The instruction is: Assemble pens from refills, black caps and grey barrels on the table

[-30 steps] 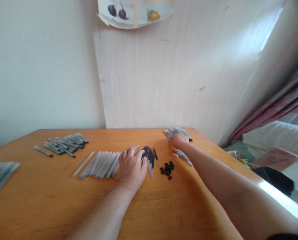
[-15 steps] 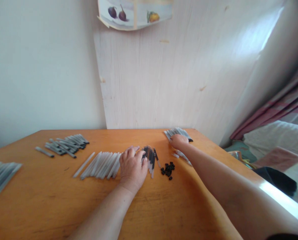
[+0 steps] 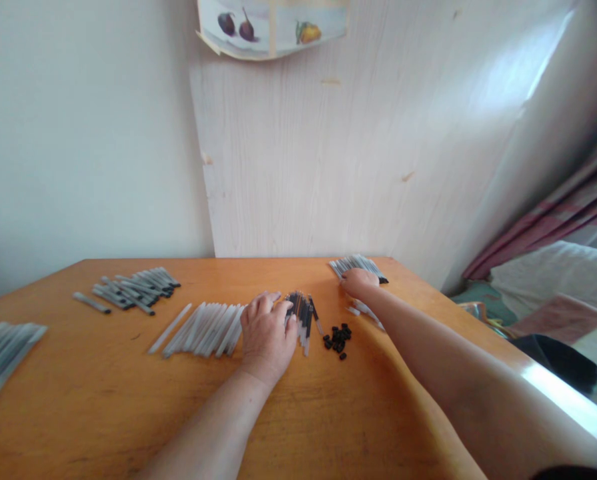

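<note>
My left hand [image 3: 269, 337] lies palm down with thumb and fingers apart, its fingertips over a bundle of dark pen refills [image 3: 304, 320]. To its left, white pen barrels [image 3: 203, 330] lie in a row, the nearest partly covered by the hand. At the back right my right hand [image 3: 361, 283] is closed, its fingers curled down at the near side of a pile of pens [image 3: 357, 263]. What those fingers hold, if anything, is hidden. Between the hands sit small black plugs [image 3: 338, 338]. Small whitish pieces [image 3: 367, 311] lie partly behind my right forearm.
A loose heap of dark-tipped pens [image 3: 135, 290] lies at the back left of the wooden table [image 3: 128, 413]. More pens [image 3: 8, 360] are at the left edge. Behind the table stands a wall; a black container [image 3: 553, 360] and bedding are beyond the right edge.
The view has shifted very slightly. Both hands and the things on the table stay where they were.
</note>
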`<action>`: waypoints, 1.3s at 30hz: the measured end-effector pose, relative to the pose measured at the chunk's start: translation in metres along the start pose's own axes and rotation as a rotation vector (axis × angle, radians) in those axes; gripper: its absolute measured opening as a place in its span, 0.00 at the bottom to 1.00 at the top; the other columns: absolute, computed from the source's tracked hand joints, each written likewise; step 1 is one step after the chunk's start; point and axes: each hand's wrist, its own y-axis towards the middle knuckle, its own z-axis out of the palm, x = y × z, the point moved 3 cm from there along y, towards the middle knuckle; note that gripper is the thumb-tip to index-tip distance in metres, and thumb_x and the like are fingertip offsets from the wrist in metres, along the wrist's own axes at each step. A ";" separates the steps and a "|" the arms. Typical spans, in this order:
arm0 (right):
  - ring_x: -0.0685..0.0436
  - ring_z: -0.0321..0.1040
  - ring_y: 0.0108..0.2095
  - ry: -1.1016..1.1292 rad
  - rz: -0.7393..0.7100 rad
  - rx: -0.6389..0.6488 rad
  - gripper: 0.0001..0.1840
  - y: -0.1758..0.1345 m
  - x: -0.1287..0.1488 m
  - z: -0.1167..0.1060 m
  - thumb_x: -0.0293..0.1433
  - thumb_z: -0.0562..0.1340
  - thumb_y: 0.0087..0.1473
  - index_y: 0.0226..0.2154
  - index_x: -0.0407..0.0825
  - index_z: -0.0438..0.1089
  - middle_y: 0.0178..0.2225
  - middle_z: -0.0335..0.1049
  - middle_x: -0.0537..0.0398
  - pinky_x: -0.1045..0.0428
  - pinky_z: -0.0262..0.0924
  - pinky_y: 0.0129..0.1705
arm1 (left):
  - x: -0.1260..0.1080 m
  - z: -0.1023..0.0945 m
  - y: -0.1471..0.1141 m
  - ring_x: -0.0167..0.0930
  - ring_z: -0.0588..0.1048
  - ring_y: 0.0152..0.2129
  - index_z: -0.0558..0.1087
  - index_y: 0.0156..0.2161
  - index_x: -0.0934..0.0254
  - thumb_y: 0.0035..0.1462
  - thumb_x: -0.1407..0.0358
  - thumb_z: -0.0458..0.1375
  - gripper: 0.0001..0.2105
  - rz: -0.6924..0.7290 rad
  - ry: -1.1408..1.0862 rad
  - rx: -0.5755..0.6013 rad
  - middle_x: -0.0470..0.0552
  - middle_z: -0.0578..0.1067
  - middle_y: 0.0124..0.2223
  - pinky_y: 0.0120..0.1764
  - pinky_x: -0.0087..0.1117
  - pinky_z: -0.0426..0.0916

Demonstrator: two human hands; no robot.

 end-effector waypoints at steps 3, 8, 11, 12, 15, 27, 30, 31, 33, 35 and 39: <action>0.36 0.68 0.47 0.028 -0.001 -0.024 0.17 -0.001 -0.002 -0.004 0.39 0.55 0.55 0.41 0.54 0.77 0.46 0.73 0.45 0.44 0.62 0.44 | 0.000 0.000 0.000 0.42 0.63 0.52 0.74 0.43 0.57 0.57 0.63 0.53 0.11 -0.005 0.005 0.005 0.55 0.69 0.53 0.53 0.46 0.57; 0.38 0.69 0.45 0.078 0.032 -0.097 0.21 -0.009 -0.014 -0.017 0.40 0.50 0.59 0.43 0.51 0.75 0.46 0.73 0.44 0.47 0.62 0.42 | -0.001 -0.001 0.001 0.42 0.63 0.52 0.75 0.43 0.58 0.57 0.63 0.54 0.11 -0.003 0.005 0.007 0.54 0.70 0.52 0.53 0.46 0.57; 0.39 0.70 0.44 0.104 0.058 -0.141 0.23 -0.018 -0.026 -0.026 0.39 0.47 0.60 0.45 0.51 0.74 0.45 0.73 0.44 0.50 0.61 0.40 | -0.001 0.000 0.000 0.42 0.63 0.52 0.74 0.42 0.57 0.56 0.63 0.54 0.11 -0.001 -0.001 0.001 0.54 0.70 0.52 0.53 0.46 0.56; 0.40 0.70 0.43 0.123 0.059 -0.157 0.23 -0.022 -0.030 -0.028 0.39 0.48 0.60 0.44 0.52 0.74 0.44 0.74 0.45 0.50 0.61 0.39 | -0.001 0.000 0.000 0.42 0.63 0.52 0.74 0.42 0.57 0.56 0.63 0.54 0.10 0.002 -0.002 0.001 0.54 0.70 0.52 0.53 0.46 0.56; 0.41 0.70 0.41 0.234 0.058 -0.210 0.21 -0.035 -0.041 -0.031 0.40 0.50 0.58 0.42 0.53 0.76 0.40 0.75 0.48 0.52 0.60 0.38 | -0.001 0.000 0.000 0.42 0.63 0.52 0.75 0.42 0.57 0.57 0.63 0.53 0.10 0.005 -0.001 0.000 0.54 0.70 0.52 0.53 0.46 0.56; 0.50 0.56 0.19 0.935 0.078 -0.256 0.23 -0.100 -0.040 -0.047 0.42 0.55 0.50 0.38 0.42 0.75 0.18 0.61 0.58 0.56 0.50 0.21 | -0.001 -0.001 0.002 0.41 0.64 0.50 0.75 0.41 0.57 0.57 0.63 0.53 0.10 0.018 -0.007 -0.003 0.54 0.72 0.50 0.51 0.44 0.57; 0.51 0.56 0.19 1.038 0.039 -0.307 0.24 -0.114 -0.030 -0.042 0.43 0.55 0.51 0.39 0.42 0.74 0.18 0.61 0.58 0.55 0.52 0.22 | 0.000 -0.001 0.003 0.40 0.65 0.49 0.75 0.42 0.58 0.57 0.64 0.53 0.11 0.011 -0.012 -0.006 0.54 0.72 0.50 0.51 0.43 0.57; 0.50 0.57 0.20 1.013 0.021 -0.327 0.24 -0.118 -0.027 -0.039 0.43 0.55 0.51 0.39 0.43 0.74 0.19 0.63 0.57 0.55 0.53 0.23 | 0.001 -0.001 0.003 0.40 0.66 0.49 0.75 0.42 0.58 0.57 0.64 0.53 0.11 0.006 -0.013 -0.007 0.54 0.73 0.49 0.51 0.43 0.58; 0.48 0.62 0.23 0.892 -0.026 -0.359 0.22 -0.121 -0.023 -0.033 0.42 0.55 0.52 0.39 0.45 0.75 0.22 0.68 0.55 0.55 0.55 0.26 | 0.002 -0.001 0.004 0.39 0.66 0.49 0.75 0.43 0.58 0.56 0.64 0.53 0.11 -0.003 -0.012 -0.006 0.54 0.73 0.48 0.51 0.42 0.58; 0.46 0.66 0.28 0.731 -0.075 -0.372 0.20 -0.123 -0.020 -0.030 0.41 0.55 0.53 0.40 0.48 0.76 0.26 0.72 0.54 0.54 0.57 0.31 | 0.004 -0.003 0.005 0.39 0.67 0.48 0.75 0.43 0.59 0.57 0.63 0.53 0.11 -0.014 -0.009 -0.003 0.54 0.74 0.48 0.51 0.42 0.58; 0.43 0.69 0.34 0.514 -0.112 -0.341 0.20 -0.125 -0.019 -0.030 0.42 0.53 0.56 0.43 0.53 0.75 0.32 0.75 0.52 0.53 0.56 0.34 | 0.007 -0.010 0.007 0.39 0.68 0.47 0.74 0.45 0.59 0.57 0.63 0.52 0.13 -0.073 0.009 -0.013 0.55 0.75 0.47 0.51 0.41 0.59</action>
